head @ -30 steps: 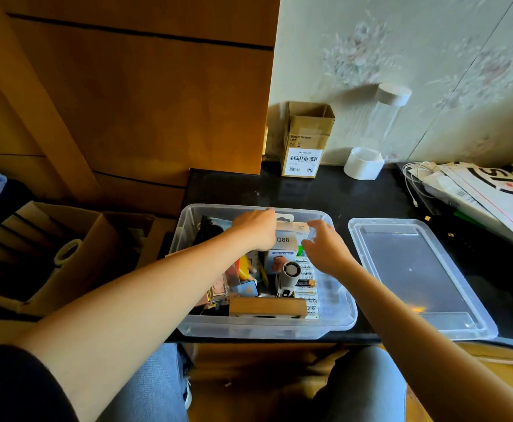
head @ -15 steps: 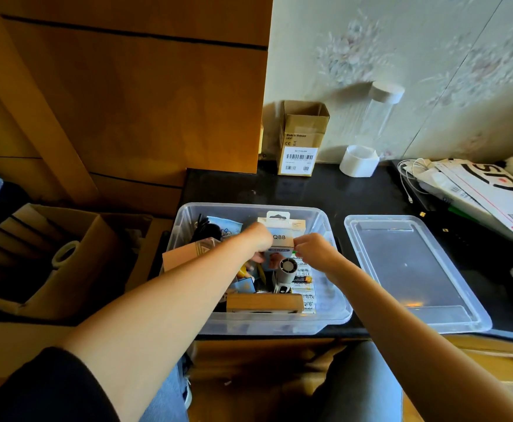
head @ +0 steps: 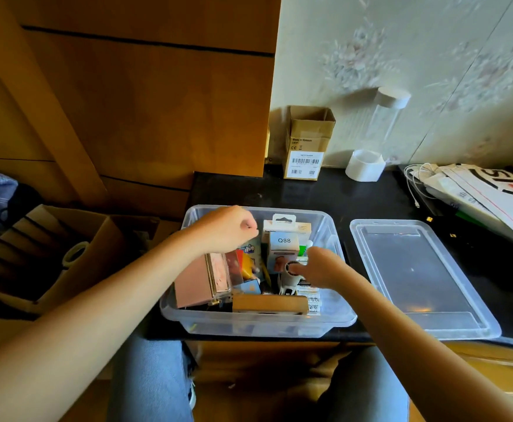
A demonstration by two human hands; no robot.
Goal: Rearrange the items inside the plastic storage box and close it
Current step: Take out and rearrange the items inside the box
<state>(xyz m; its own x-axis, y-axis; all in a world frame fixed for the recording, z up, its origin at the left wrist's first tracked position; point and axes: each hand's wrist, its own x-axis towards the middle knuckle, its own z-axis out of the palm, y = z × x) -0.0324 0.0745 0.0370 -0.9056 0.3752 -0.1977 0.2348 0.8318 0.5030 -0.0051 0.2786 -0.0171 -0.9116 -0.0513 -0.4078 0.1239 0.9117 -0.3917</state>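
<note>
Here the person's knees in grey-blue trousers fill the bottom of the view, and both bare forearms reach forward over them. Just past the knees, the clear plastic storage box sits at the front edge of a black table, with no lid on it. Along its near wall lies a long tan box; to the left of that a pink box stands tilted on edge. The right hand is low inside the box, fingers bent down among the items beside a small white round-topped gadget; whether it grips anything cannot be told. The left hand hovers above the box's far left part, its fingers curled into a loose fist, and nothing shows in it. Behind the gadget a white carton marked Q88 stands upright. To the right of the box, apart from it, the clear lid lies flat on the table. Farther back, against the wall, stand a small open cardboard box and a clear tube with a white cap.
</note>
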